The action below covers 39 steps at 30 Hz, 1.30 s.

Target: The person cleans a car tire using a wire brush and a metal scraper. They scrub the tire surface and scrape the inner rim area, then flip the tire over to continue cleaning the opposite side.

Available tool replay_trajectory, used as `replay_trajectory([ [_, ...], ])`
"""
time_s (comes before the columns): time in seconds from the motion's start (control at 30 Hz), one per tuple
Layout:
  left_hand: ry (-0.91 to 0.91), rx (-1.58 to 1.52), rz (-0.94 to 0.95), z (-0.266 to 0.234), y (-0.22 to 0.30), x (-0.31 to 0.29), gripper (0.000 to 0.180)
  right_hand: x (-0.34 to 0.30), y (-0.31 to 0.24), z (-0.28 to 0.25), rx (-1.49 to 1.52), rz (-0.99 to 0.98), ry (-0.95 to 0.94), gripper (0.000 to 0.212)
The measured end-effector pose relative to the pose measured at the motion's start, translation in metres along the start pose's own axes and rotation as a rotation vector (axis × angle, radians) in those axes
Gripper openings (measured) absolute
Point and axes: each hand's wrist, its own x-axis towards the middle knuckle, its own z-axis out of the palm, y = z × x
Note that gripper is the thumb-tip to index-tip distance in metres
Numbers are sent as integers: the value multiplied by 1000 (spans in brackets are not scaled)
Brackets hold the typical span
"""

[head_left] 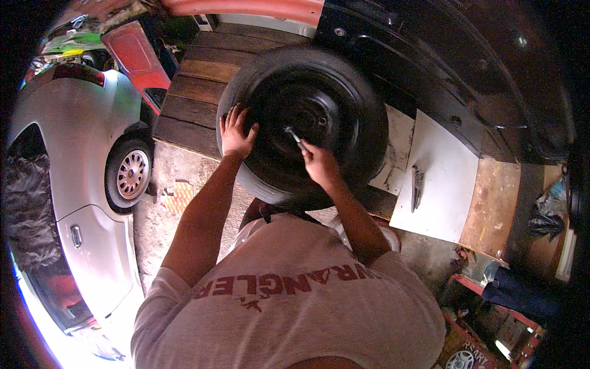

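A large black tyre on a dark wheel rim (270,147) lies flat on a wooden bench in front of me. My left hand (237,134) rests on the left of the tyre, its fingers spread and holding nothing. In my right hand (319,165) is a slim, brush-like tool (297,138) with a pale handle. Its tip reaches the dark inner part of the rim, left of the hub holes. My fingers are closed round its near end, and the exact kind of tip is too small to make out.
The bench's dark planks (193,98) show left of the tyre. To the right, a white board (436,178) carries a dark, narrow tool (417,186). A silver car (92,203) stands on the left. Dark panelling (455,74) rises behind the bench, and a red-framed rack (491,326) is at lower right.
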Motion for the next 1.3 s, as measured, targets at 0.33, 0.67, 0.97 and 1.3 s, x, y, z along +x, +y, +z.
replay_trajectory([
  [0.33, 14, -28, 1, -1, 8, -2, 56, -8, 11, -26, -232, -64, -79, 28],
  [0.67, 7, -20, -1, -2, 5, 1, 57, 11, -17, 12, -205, -9, -7, 28],
  [0.97, 0, 8, -7, -1, 0, 0, 57, -19, 28, -37, -142, -25, -89, 27],
  [1.3, 17, -15, 2, 0, 2, 0, 58, 19, 2, 4, -141, -104, 10, 28],
])
